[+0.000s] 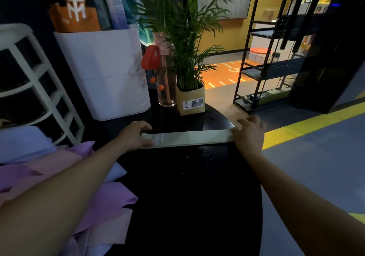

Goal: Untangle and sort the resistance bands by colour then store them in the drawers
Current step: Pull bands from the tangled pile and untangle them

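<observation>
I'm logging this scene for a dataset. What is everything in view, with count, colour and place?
flat pale green resistance band: one, stretched across the table's far side
round black table: one, centre
pile of purple, pink and lilac bands: several, table's left
white plastic drawer unit: one, far left
white bin: one, behind table
potted green palm: one, tan pot
clear bottle with red strap: one, beside the palm
black shelf rack: one, right background
left hand: holds band's left end
right hand: holds band's right end

A single head-worn wide-angle view looks forward and down from close above the black round table [177, 196], taking in both forearms, its far edge and the floor [316, 166] beyond.
</observation>
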Tool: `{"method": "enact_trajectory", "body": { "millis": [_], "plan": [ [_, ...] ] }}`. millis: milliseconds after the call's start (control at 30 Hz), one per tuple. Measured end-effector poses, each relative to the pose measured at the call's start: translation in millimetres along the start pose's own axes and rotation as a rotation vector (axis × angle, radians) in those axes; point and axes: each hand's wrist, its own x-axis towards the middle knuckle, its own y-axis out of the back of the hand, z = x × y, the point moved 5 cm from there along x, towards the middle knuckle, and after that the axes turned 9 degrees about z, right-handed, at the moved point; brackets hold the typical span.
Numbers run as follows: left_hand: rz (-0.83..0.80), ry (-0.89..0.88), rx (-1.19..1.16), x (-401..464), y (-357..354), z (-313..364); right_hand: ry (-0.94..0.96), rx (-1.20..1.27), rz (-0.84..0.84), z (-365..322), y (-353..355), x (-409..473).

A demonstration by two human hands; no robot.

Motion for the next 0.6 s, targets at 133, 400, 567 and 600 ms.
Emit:
{"method": "enact_trajectory", "body": {
  "millis": [133, 400, 567, 600],
  "plan": [
    [-0.096, -0.025, 0.036, -6, -1, -6, 0.434, 0.067, -0.321, -55, -12, -15],
    [-0.098, -0.020, -0.018, -3, -3, -16, 0.523, 0.017, -0.658, -78, -42, -30],
    [-0.090, -0.049, 0.025, 0, 2, -20, 0.554, 0.026, -0.623, -83, -46, -31],
    [-0.085, -0.068, 0.043, -1, 3, -19, 0.558, 0.020, -0.620, -83, -47, -31]
  ]
}}
